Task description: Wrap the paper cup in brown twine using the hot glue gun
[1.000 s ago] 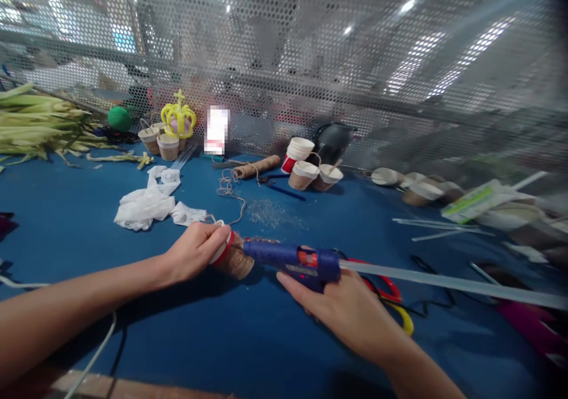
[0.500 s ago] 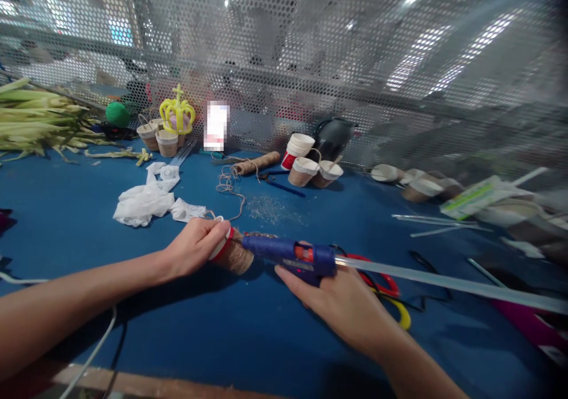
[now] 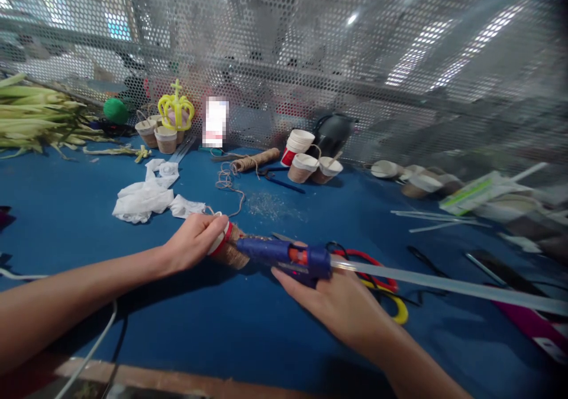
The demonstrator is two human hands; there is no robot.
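My left hand (image 3: 193, 239) is closed around the rim end of a small paper cup (image 3: 234, 256), tipped on its side. Twine wraps the cup's body, and a red and white band shows near my fingers. In my right hand (image 3: 337, 301) is a blue hot glue gun (image 3: 284, 253), its nozzle at the cup's twine; whether it touches I cannot tell. A long clear glue stick (image 3: 426, 280) sticks out of the gun's back. Loose twine (image 3: 241, 203) trails behind the cup toward a twine roll (image 3: 257, 160). Scissors with red and yellow handles (image 3: 402, 310) lie partly hidden behind my right hand.
White crumpled cloth (image 3: 142, 200) lies left of centre. Twine-wrapped cups (image 3: 303, 169), blue-handled pliers (image 3: 286, 184) and a yellow crown (image 3: 176, 112) stand or lie along the mesh panel (image 3: 266, 44). Spare glue sticks (image 3: 439, 218) are at right, pale husks (image 3: 39, 118) far left.
The glue gun and my right hand have shifted slightly left, with the nozzle further along the cup. The view has tilted a little. Both hands keep their hold.
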